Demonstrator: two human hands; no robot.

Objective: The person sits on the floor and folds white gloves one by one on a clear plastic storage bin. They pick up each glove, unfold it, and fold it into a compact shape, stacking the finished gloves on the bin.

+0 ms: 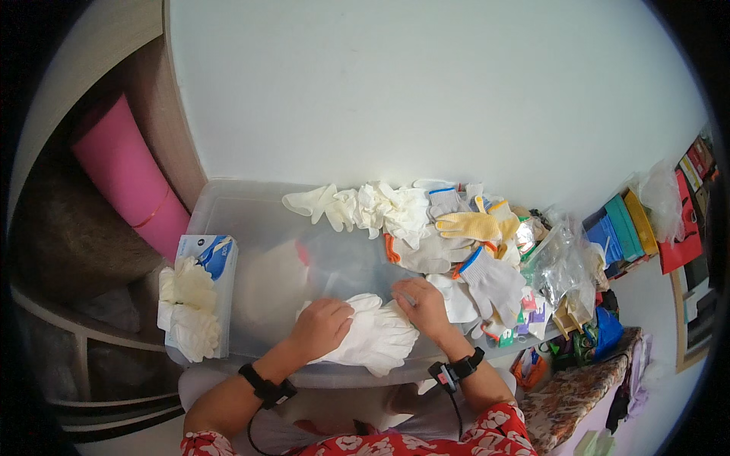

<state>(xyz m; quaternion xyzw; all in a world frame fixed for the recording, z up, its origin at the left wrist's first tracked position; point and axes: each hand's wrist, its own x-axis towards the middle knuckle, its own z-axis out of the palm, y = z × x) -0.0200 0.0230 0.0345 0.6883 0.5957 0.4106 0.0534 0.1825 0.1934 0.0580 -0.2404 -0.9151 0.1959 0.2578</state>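
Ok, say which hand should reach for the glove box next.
Left hand, most likely: it's nearer the glove box; the right hand is farther, at the right edge of the white gloves.

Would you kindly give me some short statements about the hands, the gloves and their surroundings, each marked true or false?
1. The left hand rests on the white gloves. True.
2. The right hand is on the blue-and-white box. False: the right hand is at the right edge of the white gloves.
3. Pale gloves lie on the blue-and-white box. True.
4. The pink roll is on the picture's right. False: the pink roll is on its left.
5. A blue-cuffed glove lies right of the right hand. True.
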